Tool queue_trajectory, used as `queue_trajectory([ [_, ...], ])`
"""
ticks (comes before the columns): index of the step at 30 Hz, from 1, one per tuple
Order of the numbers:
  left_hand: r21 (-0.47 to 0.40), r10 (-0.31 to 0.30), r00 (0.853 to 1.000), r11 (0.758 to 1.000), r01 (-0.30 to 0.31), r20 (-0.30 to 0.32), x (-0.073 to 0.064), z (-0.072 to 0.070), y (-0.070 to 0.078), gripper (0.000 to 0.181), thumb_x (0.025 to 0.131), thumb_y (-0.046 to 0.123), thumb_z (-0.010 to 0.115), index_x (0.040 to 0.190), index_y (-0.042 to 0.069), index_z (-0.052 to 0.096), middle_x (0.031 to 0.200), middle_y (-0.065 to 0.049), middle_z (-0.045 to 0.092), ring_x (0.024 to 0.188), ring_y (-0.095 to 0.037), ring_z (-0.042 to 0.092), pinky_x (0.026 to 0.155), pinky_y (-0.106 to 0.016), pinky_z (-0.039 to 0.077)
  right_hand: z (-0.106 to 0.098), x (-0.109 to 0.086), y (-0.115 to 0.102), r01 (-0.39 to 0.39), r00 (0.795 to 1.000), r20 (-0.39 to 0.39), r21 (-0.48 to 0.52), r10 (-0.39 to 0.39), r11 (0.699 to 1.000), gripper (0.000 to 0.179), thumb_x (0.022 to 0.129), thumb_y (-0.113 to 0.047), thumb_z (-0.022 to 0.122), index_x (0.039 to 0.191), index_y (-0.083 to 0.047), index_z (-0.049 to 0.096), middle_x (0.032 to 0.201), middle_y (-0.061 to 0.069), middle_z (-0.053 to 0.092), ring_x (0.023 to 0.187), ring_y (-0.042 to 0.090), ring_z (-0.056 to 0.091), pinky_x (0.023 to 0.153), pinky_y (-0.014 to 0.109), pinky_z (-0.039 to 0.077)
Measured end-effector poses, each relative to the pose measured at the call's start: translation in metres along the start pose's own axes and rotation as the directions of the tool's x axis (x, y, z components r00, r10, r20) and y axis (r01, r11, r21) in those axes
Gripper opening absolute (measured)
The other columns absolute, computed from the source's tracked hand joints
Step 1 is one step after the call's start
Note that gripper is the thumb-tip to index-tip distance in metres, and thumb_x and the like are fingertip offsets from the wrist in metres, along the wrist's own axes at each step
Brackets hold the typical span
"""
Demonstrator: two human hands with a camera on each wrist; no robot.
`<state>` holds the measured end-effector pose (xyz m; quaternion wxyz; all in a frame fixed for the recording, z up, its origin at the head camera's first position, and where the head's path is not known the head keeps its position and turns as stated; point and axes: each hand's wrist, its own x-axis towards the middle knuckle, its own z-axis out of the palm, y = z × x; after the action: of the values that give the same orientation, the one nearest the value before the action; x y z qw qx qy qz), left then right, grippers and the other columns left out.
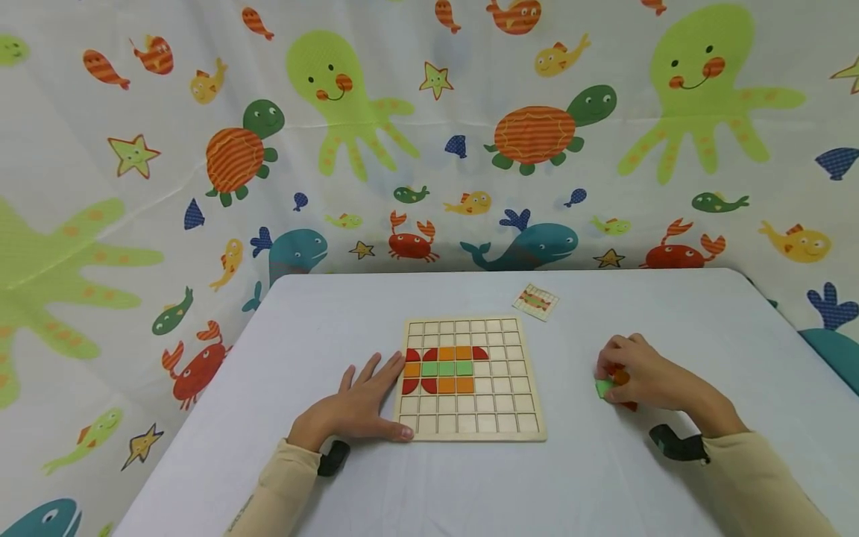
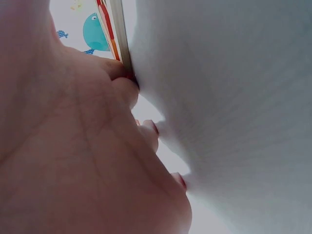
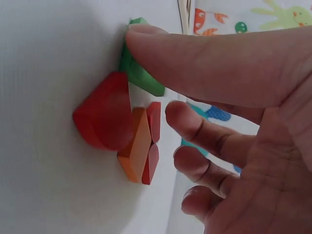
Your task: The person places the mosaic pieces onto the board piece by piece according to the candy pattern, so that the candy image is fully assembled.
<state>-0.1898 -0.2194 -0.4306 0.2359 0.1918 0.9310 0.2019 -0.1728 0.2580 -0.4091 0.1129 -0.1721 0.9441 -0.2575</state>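
Observation:
My left hand (image 1: 362,410) lies with spread fingers against the left edge of a wooden grid board (image 1: 470,436), its thumb at the near corner. Red quarter-round, orange square and green square tiles (image 1: 446,368) fill part of the grid. Right of the board, my right hand (image 1: 644,377) bends over several loose tiles on the table. Its thumb touches a green tile (image 3: 144,78); the other visible fingers are bent and apart from the tiles. Beside the green one lie a red quarter-round tile (image 3: 105,117), an orange tile (image 3: 135,148) and two smaller-looking red tiles (image 3: 153,122).
A small pattern card (image 1: 535,301) lies behind the board, showing a coloured figure on a grid. White cloth covers the table (image 1: 570,477). Behind it hangs a curtain (image 1: 429,112) printed with sea animals. Dark straps with cameras sit at both wrists.

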Motion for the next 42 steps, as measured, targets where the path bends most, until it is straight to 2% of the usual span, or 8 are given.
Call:
queue_trajectory([
  [6, 0.002, 0.001, 1.0, 1.0, -0.001, -0.004, 0.0, 0.0, -0.001, 0.127, 0.079, 0.061, 0.088, 0.174, 0.015, 0.016, 0.18, -0.004, 0.012, 0.164, -0.037, -0.003, 0.125, -0.067, -0.008, 0.003, 0.003, -0.007, 0.003, 1.0, 0.026, 0.059, -0.004, 0.998, 0.026, 0.088, -0.004, 0.085, 0.093, -0.013, 0.062, 0.084, -0.003, 0.053, 0.082, 0.019, 0.051, 0.064, 0.03, 0.045],
  [10, 0.006, 0.005, 1.0, 1.0, -0.005, -0.006, 0.0, 0.0, -0.002, 0.127, 0.08, 0.062, 0.087, 0.174, 0.015, 0.016, 0.18, -0.004, 0.012, 0.164, -0.037, -0.003, 0.125, -0.067, -0.008, 0.007, 0.004, -0.009, 0.028, 0.999, 0.017, 0.108, -0.03, 0.994, 0.018, 0.091, -0.003, 0.082, 0.1, -0.012, 0.068, 0.086, -0.004, 0.06, 0.071, 0.015, 0.054, 0.059, 0.028, 0.047],
  [13, 0.007, 0.005, 1.0, 1.0, -0.005, -0.004, 0.0, 0.0, -0.002, 0.127, 0.08, 0.061, 0.087, 0.174, 0.015, 0.016, 0.18, -0.004, 0.012, 0.164, -0.037, -0.002, 0.125, -0.067, -0.008, 0.009, 0.005, -0.009, 0.048, 0.999, -0.018, 0.127, -0.046, 0.991, 0.015, 0.093, -0.004, 0.08, 0.105, -0.012, 0.074, 0.091, -0.005, 0.067, 0.073, 0.013, 0.057, 0.063, 0.028, 0.051],
  [18, 0.004, -0.001, 1.0, 1.0, 0.001, 0.003, -0.001, 0.0, -0.001, 0.127, 0.079, 0.061, 0.087, 0.174, 0.015, 0.016, 0.18, -0.004, 0.012, 0.164, -0.037, -0.002, 0.125, -0.067, -0.009, 0.013, 0.009, -0.014, 0.028, 0.997, -0.078, 0.139, -0.017, 0.99, 0.013, 0.094, -0.007, 0.079, 0.106, -0.012, 0.078, 0.096, -0.006, 0.073, 0.084, 0.014, 0.062, 0.074, 0.03, 0.055],
  [25, 0.002, -0.002, 1.0, 1.0, 0.002, -0.001, -0.003, 0.0, -0.001, 0.127, 0.079, 0.061, 0.088, 0.174, 0.015, 0.016, 0.18, -0.004, 0.012, 0.164, -0.037, -0.002, 0.125, -0.067, -0.008, 0.021, 0.018, -0.026, -0.023, 0.995, -0.088, 0.25, 0.047, 0.968, 0.013, 0.095, -0.008, 0.077, 0.108, -0.009, 0.08, 0.089, -0.003, 0.073, 0.082, 0.018, 0.064, 0.072, 0.031, 0.054],
  [29, -0.001, 0.0, 1.0, 1.0, 0.0, -0.003, -0.003, 0.0, -0.001, 0.127, 0.079, 0.061, 0.087, 0.174, 0.016, 0.016, 0.18, -0.003, 0.012, 0.164, -0.036, -0.002, 0.125, -0.067, -0.008, 0.026, 0.022, -0.034, -0.019, 0.994, -0.101, 0.286, 0.049, 0.958, 0.013, 0.095, -0.008, 0.077, 0.108, -0.008, 0.08, 0.088, -0.002, 0.072, 0.081, 0.019, 0.064, 0.069, 0.03, 0.054],
  [36, -0.001, 0.003, 1.0, 1.0, -0.003, -0.005, -0.002, 0.001, -0.001, 0.127, 0.079, 0.062, 0.087, 0.174, 0.016, 0.016, 0.18, -0.003, 0.012, 0.164, -0.036, -0.002, 0.125, -0.067, -0.008, 0.033, 0.032, -0.043, -0.041, 0.991, -0.105, 0.337, 0.081, 0.941, 0.012, 0.097, -0.009, 0.075, 0.108, -0.007, 0.08, 0.093, 0.001, 0.073, 0.084, 0.021, 0.064, 0.069, 0.03, 0.055],
  [42, -0.005, 0.004, 1.0, 1.0, -0.004, -0.008, -0.002, 0.001, -0.001, 0.127, 0.079, 0.062, 0.088, 0.174, 0.016, 0.017, 0.18, -0.002, 0.011, 0.164, -0.035, -0.002, 0.125, -0.066, -0.008, 0.038, 0.041, -0.052, -0.016, 0.993, -0.1, 0.367, 0.056, 0.93, 0.013, 0.097, -0.007, 0.074, 0.108, -0.004, 0.078, 0.086, 0.003, 0.07, 0.075, 0.022, 0.065, 0.066, 0.03, 0.055],
])
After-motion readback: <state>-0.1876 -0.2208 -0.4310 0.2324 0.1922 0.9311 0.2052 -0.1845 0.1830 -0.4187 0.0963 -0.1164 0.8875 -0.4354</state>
